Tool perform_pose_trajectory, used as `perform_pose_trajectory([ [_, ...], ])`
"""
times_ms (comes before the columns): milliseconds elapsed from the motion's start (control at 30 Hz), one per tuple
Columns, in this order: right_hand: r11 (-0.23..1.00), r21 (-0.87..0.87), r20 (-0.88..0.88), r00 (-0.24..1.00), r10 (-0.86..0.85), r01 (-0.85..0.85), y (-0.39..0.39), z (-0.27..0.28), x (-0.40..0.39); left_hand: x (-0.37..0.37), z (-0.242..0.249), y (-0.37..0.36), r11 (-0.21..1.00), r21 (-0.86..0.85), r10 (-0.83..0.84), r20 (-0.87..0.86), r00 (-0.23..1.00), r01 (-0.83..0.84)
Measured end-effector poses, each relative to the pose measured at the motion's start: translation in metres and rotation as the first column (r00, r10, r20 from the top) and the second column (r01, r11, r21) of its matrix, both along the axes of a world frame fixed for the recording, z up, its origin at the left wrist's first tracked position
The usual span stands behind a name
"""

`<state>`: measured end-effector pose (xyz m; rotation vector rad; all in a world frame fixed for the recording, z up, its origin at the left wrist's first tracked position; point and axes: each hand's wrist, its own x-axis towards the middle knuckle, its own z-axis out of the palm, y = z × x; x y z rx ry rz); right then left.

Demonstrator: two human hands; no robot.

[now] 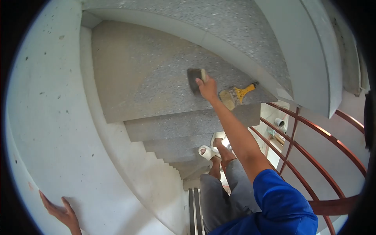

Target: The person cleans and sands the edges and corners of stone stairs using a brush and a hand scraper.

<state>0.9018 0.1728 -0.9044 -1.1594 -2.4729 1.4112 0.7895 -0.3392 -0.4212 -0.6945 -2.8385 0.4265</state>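
Note:
My right hand (208,88) grips a brush (194,81) by its pale back. Its broad dark side, which looks like bristles, rests against a grey speckled stair tread (164,74). To the right of that hand, a wide paintbrush (235,95) with a yellow handle and pale, worn bristles lies on the same tread. Down at the lower left, my left hand (62,211) is against the white wall (55,129) with fingers spread, holding nothing. Dull brownish dust or film covers the tread's left part, while the speckles show more clearly around the brush.
Lower steps (172,127) drop away towards my feet, which are in cream slippers (207,152). A reddish-brown metal railing (301,143) curves along the right side. Beyond its bars a small can (279,122) is visible below. Another tread (219,19) rises above.

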Motion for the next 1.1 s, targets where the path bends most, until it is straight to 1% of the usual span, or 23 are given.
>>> perform_pose_trajectory([
  [67,0.998,0.025,-0.017,0.998,0.06,-0.059,0.015,0.009,0.026,-0.003,0.003,-0.001,1.0,-0.012,-0.011,0.0,1.0,0.011],
  [133,0.986,0.072,-0.046,0.987,0.154,-0.15,0.039,0.037,0.062,0.001,0.001,0.011,0.999,0.015,-0.042,-0.014,0.999,0.042],
  [200,0.986,0.12,-0.022,0.993,0.116,-0.112,0.066,0.057,0.1,0.001,-0.001,0.013,0.998,0.039,-0.053,-0.013,0.999,0.053],
  [267,0.932,0.259,0.005,0.966,0.26,-0.252,0.086,0.115,0.121,-0.003,-0.001,0.005,0.999,-0.02,-0.038,-0.043,0.998,0.037],
  [300,0.919,0.337,-0.058,0.969,0.238,-0.206,0.095,0.139,0.126,-0.004,-0.001,0.002,0.998,-0.056,-0.028,-0.057,0.998,0.025],
  [333,0.903,0.399,-0.123,0.967,0.221,-0.156,0.101,0.161,0.129,-0.004,-0.001,-0.001,0.998,-0.053,-0.03,-0.046,0.998,0.027],
  [400,0.931,0.355,-0.239,0.971,-0.002,0.09,0.124,0.194,0.113,-0.002,0.002,0.0,0.998,-0.06,-0.02,-0.031,0.999,0.018],
  [467,0.978,0.192,-0.298,0.954,-0.017,0.077,0.167,0.207,0.086,0.001,0.0,0.004,1.0,0.0,-0.027,-0.028,0.999,0.027],
  [500,0.98,0.166,-0.274,0.96,-0.065,0.113,0.181,0.208,0.067,0.0,-0.001,0.005,0.998,0.038,-0.042,-0.03,0.999,0.043],
  [533,0.975,0.152,-0.242,0.963,-0.119,0.159,0.19,0.21,0.061,-0.002,0.002,0.003,0.999,0.006,-0.05,-0.035,0.998,0.05],
  [567,0.851,0.502,-0.199,0.978,-0.059,0.153,0.184,0.21,0.066,-0.004,0.005,-0.003,0.998,-0.016,-0.066,-0.031,0.997,0.065],
  [600,0.605,0.789,-0.12,0.993,-0.017,0.106,0.175,0.209,0.071,-0.005,0.003,-0.005,0.996,-0.027,-0.083,-0.02,0.996,0.082],
  [633,0.606,0.79,-0.126,0.992,0.016,0.091,0.157,0.208,0.085,-0.005,-0.001,-0.005,0.997,-0.028,-0.079,-0.02,0.997,0.078],
  [667,0.725,0.68,-0.118,0.992,-0.034,0.106,0.133,0.199,0.101,-0.006,-0.001,-0.006,0.997,-0.031,-0.071,-0.029,0.997,0.07],
  [700,0.91,0.38,0.038,0.981,-0.192,0.163,0.104,0.187,0.113,-0.005,-0.001,-0.006,0.997,-0.043,-0.059,-0.045,0.997,0.057],
  [733,0.948,0.298,0.166,0.972,-0.167,0.112,0.085,0.148,0.133,-0.004,0.0,-0.004,0.992,-0.103,-0.074,-0.06,0.995,0.068],
  [767,0.925,0.378,0.326,0.93,-0.171,0.038,0.068,0.103,0.15,-0.002,0.002,-0.002,0.983,-0.165,-0.091,-0.075,0.993,0.078],
  [800,0.925,0.353,0.361,0.892,-0.273,0.141,0.056,0.063,0.156,-0.001,0.002,0.001,0.969,-0.229,-0.112,-0.089,0.99,0.089],
  [833,0.911,0.329,0.395,0.84,-0.371,0.248,0.047,0.039,0.154,-0.001,0.001,0.002,0.967,-0.245,-0.105,-0.104,0.989,0.077],
  [933,0.861,0.419,0.417,0.781,-0.465,0.289,0.036,0.024,0.127,0.001,0.003,0.004,0.948,-0.313,-0.099,-0.117,0.988,0.058],
  [1000,0.896,0.191,0.354,0.824,-0.443,0.4,0.043,-0.021,0.144,0.001,0.002,0.005,0.931,-0.361,-0.104,-0.126,0.987,0.052],
  [1067,0.874,-0.093,0.269,0.857,-0.44,0.478,0.049,-0.027,0.145,0.002,0.0,0.01,0.951,-0.299,-0.12,-0.123,0.985,0.079],
  [1100,0.829,-0.253,0.23,0.864,-0.449,0.498,0.052,-0.007,0.144,0.002,0.0,0.013,0.959,-0.269,-0.128,-0.122,0.984,0.091],
])
